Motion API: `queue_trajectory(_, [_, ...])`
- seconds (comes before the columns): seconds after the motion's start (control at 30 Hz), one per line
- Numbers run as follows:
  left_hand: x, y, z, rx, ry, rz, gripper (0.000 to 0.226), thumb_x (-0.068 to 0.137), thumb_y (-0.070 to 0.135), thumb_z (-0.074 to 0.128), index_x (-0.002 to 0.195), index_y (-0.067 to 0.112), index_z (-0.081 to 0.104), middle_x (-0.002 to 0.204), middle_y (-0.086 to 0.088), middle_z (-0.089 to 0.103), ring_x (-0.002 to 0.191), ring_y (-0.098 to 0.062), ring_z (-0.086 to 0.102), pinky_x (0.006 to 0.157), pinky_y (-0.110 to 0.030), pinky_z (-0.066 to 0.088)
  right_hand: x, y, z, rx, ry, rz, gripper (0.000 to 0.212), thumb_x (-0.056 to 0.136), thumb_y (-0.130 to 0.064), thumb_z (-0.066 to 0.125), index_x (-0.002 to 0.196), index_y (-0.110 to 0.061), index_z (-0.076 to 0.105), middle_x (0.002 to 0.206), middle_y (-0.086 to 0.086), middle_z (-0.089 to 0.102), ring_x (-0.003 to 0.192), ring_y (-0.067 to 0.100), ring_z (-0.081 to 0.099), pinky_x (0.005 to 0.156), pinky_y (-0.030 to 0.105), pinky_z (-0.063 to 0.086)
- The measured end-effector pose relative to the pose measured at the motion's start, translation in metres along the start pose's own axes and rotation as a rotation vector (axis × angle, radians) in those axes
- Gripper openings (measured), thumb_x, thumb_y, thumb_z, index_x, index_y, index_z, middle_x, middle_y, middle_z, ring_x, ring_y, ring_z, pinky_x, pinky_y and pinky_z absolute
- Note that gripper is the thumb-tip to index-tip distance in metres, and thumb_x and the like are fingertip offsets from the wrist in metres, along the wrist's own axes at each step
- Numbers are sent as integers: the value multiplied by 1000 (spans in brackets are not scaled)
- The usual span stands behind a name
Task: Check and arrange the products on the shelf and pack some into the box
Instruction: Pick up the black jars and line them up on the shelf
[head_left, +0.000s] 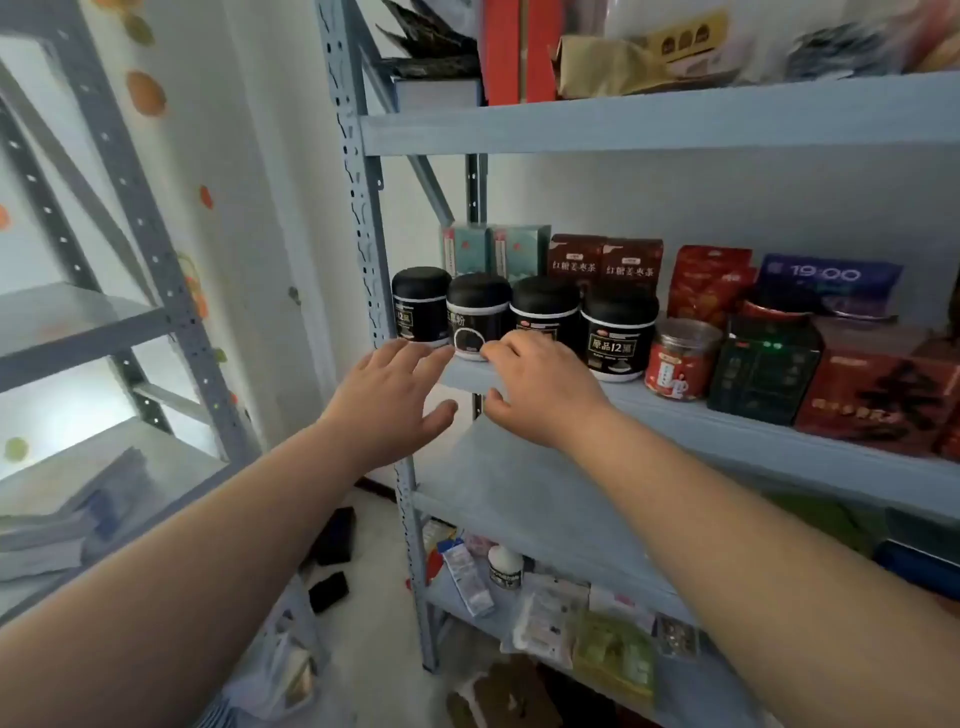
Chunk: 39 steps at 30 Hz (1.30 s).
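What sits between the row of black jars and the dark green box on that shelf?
A small red jar with a clear lid stands between the black jars and the green box, seen in the head view.

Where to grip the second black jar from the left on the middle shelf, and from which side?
Probably grip the second black jar around its label band below the domed black lid, coming from the front. It stands upright at the shelf edge, with neighbouring jars close on both sides, so only front and top are free. Both hands, left and right, are open.

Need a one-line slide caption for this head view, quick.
Both bare hands, left hand and right hand, reach toward four black jars at the shelf edge.
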<state>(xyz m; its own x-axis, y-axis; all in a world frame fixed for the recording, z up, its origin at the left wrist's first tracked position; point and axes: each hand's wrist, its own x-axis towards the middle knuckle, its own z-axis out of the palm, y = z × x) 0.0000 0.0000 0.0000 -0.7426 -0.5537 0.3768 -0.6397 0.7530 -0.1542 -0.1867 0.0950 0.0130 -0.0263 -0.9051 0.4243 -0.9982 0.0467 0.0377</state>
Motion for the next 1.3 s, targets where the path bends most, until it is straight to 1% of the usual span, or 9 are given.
queue_trajectory(0.33, [58, -74, 21, -26, 38, -69, 70, 97, 56, 43, 157, 21, 34, 148, -4, 48, 141, -28, 37, 112, -45, 37, 88, 8, 30, 44, 23, -33, 46, 93, -31, 55, 137, -15, 56, 129, 7, 59, 121, 27, 52, 101, 42, 45])
queue_trajectory(0.43, [85, -95, 32, -49, 29, -32, 76, 92, 62, 32, 155, 20, 36, 147, -7, 49, 140, -31, 40, 112, -47, 38, 110, 10, 44, 9, 17, -20, 46, 93, -32, 56, 136, -16, 56, 129, 7, 59, 123, 27, 51, 102, 42, 43])
queue_trajectory(0.57, [132, -116, 47, -62, 57, 35, 67, 97, 50, 51, 154, 18, 38, 148, -8, 49, 140, -31, 40, 112, -47, 40, 142, 15, 57, -71, 25, 24, 48, 90, -32, 57, 135, -17, 58, 127, 7, 60, 123, 29, 51, 103, 44, 42])
queue_trajectory(0.7, [184, -139, 51, -112, 95, 127, 64, 96, 43, 55, 152, 16, 41, 147, -11, 49, 139, -33, 40, 113, -47, 37, 173, 17, 64, -133, 16, 94, 51, 91, -35, 58, 139, -18, 56, 134, 9, 55, 129, 31, 47, 108, 45, 36])
queue_trajectory(0.83, [230, -157, 54, -49, -7, 171, 68, 97, 52, 45, 155, 20, 33, 156, -12, 39, 145, -33, 33, 118, -46, 32, 192, 15, 72, -168, -23, 169, 50, 94, -36, 56, 141, -19, 53, 138, 9, 53, 131, 30, 45, 111, 46, 36])
queue_trajectory(0.93, [255, -161, 61, 160, -135, 240, 77, 90, 69, 34, 156, 28, 31, 152, -14, 44, 143, -37, 36, 119, -50, 29, 197, 13, 80, -163, -19, 228, 51, 92, -34, 58, 140, -17, 54, 134, 8, 54, 128, 31, 49, 109, 47, 39])
queue_trajectory(1.07, [272, -153, 65, 88, -315, 215, 77, 91, 72, 36, 158, 37, 20, 148, -13, 45, 130, -37, 49, 108, -47, 41, 199, 13, 87, -159, 12, 265, 51, 88, -27, 62, 138, -16, 56, 127, 8, 56, 122, 32, 52, 104, 48, 42])
queue_trajectory(1.17, [277, -154, 66, 32, -305, 218, 74, 89, 68, 47, 154, 42, 24, 145, -13, 41, 132, -39, 39, 105, -51, 43, 201, 18, 88, -152, 11, 273, 53, 88, -25, 63, 139, -18, 54, 128, 7, 55, 123, 31, 51, 106, 48, 40])
queue_trajectory(1.3, [276, -152, 63, 56, -314, 179, 76, 86, 74, 46, 152, 40, 30, 143, -14, 39, 134, -40, 34, 102, -51, 41, 199, 25, 91, -151, 37, 270, 51, 86, -23, 64, 136, -16, 54, 126, 9, 56, 121, 32, 52, 102, 47, 43])
